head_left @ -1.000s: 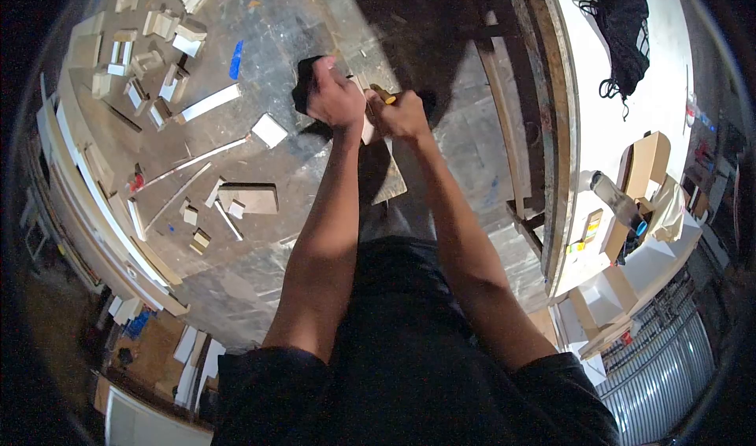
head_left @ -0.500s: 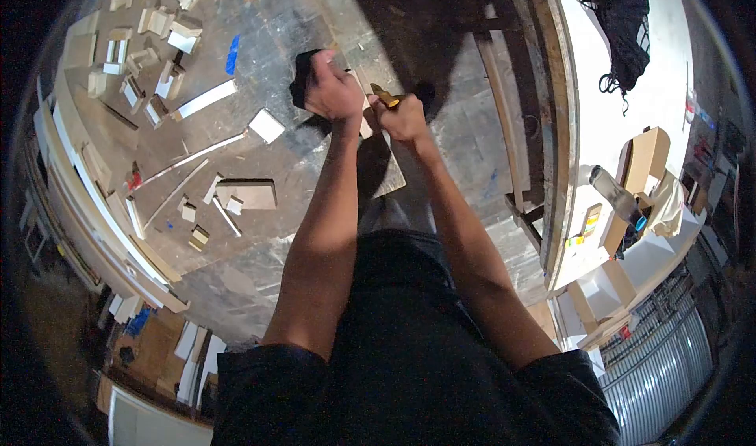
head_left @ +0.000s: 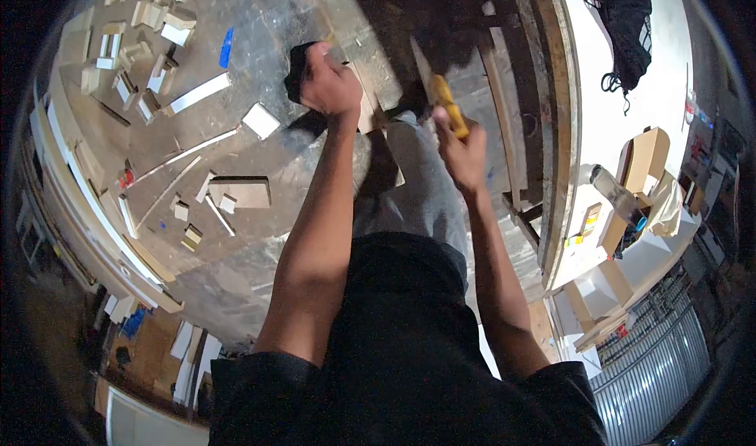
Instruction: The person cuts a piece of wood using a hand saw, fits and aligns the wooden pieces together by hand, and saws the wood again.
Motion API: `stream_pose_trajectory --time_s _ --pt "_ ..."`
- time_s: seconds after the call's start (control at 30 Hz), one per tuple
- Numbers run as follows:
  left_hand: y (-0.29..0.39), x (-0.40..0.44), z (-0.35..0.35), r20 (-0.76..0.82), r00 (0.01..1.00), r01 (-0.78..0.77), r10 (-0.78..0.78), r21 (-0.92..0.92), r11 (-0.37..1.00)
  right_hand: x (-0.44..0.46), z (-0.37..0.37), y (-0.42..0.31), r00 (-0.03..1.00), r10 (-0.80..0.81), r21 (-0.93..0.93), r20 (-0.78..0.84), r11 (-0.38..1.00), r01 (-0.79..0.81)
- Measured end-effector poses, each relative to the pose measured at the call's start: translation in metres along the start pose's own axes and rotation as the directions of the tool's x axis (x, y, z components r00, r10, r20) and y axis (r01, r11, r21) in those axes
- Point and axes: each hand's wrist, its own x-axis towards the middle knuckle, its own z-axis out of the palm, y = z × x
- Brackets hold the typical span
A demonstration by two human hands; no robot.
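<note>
My right hand (head_left: 463,153) is closed around the yellow handle of a hand saw (head_left: 446,99). Its narrow, tapered blade points up and away; motion blurs it, so the teeth do not show. Fingers curled, my left hand (head_left: 332,87) grips a black object (head_left: 298,69) whose kind I cannot make out. Just right of that hand lies a pale wood strip (head_left: 367,79), partly covered by the wrist; whether they touch is unclear. A grey trouser leg (head_left: 421,162) is raised between my arms, close to the wood.
Cut wood blocks and white-faced offcuts (head_left: 198,94) lie scattered at left, with blue tape (head_left: 226,48) nearby. Long boards (head_left: 87,186) line the left edge. On the right, a white tabletop (head_left: 598,131) bears a black mesh bag (head_left: 626,32), a cardboard box (head_left: 644,158) and a clear bottle (head_left: 614,191).
My right hand has swung right and toward me with the saw, away from the left hand. The grey leg has come up into view. My left hand has stayed almost in place.
</note>
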Motion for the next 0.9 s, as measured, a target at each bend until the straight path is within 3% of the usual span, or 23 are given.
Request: stream_pose_trajectory --time_s 0.03,0.1,0.2,0.23,0.3,0.37,0.47,0.53,0.6,0.67,0.73,0.77,0.87,0.9 --pt "0.0 0.0 0.001 -0.004 1.0 0.017 -0.017 0.016 1.0 -0.017 -0.008 -0.013 1.0 0.0 -0.001 0.001 1.0 0.0" --pt "0.002 -0.001 -0.001 -0.01 0.999 0.032 -0.032 0.036 0.999 -0.049 -0.019 -0.033 0.996 0.07 0.45 0.049 0.889 -0.084" --pt "0.004 -0.001 -0.005 -0.009 1.0 0.026 -0.025 0.06 0.998 -0.078 -0.001 -0.043 0.999 -0.017 0.421 -0.036 0.906 0.031" --pt "0.003 -0.002 -0.004 -0.018 0.999 0.041 -0.041 -0.002 0.999 -0.085 0.007 -0.05 0.999 0.041 0.457 -0.009 0.889 -0.032" --pt "0.005 0.0 -0.006 -0.033 0.998 0.054 -0.057 -0.067 0.996 -0.089 0.022 -0.047 1.0 -0.009 0.429 0.01 0.903 0.004" --pt "0.011 -0.002 -0.013 0.112 0.969 0.228 -0.219 -0.079 0.97 -0.091 0.026 -0.053 0.999 -0.033 0.396 0.038 0.918 0.015" --pt "-0.005 -0.004 0.0 0.017 0.995 0.103 -0.102 -0.041 0.994 -0.098 0.022 -0.06 0.999 -0.025 0.348 0.038 0.938 0.01" --pt "0.003 -0.002 -0.004 0.007 0.995 0.095 -0.095 -0.006 0.995 -0.106 0.01 -0.073 0.992 0.08 0.445 0.099 0.888 -0.116" --pt "0.009 0.001 -0.008 -0.002 0.996 0.09 -0.09 0.025 0.996 -0.104 0.007 -0.074 0.991 0.078 0.353 0.105 0.929 -0.111" --pt "0.005 0.0 -0.008 0.038 0.996 0.08 -0.08 0.022 0.997 -0.085 0.02 -0.046 0.995 0.09 0.309 -0.035 0.948 -0.075" --pt "0.001 0.003 -0.005 0.009 0.999 0.034 -0.034 -0.019 0.999 -0.052 0.036 -0.037 0.993 -0.059 0.135 -0.104 0.988 0.072" --pt "0.005 0.003 -0.009 -0.012 1.0 0.008 -0.008 -0.01 1.0 -0.033 0.045 -0.028 0.98 -0.171 0.039 -0.099 0.984 0.175" --pt "0.007 0.002 -0.011 -0.02 1.0 0.002 -0.002 0.004 1.0 0.02 0.063 -0.006 0.995 -0.092 -0.089 -0.032 0.992 0.089" --pt "0.007 0.003 -0.01 -0.027 1.0 -0.006 0.007 0.025 1.0 0.028 0.061 -0.008 0.992 -0.083 -0.1 0.099 0.991 0.092"
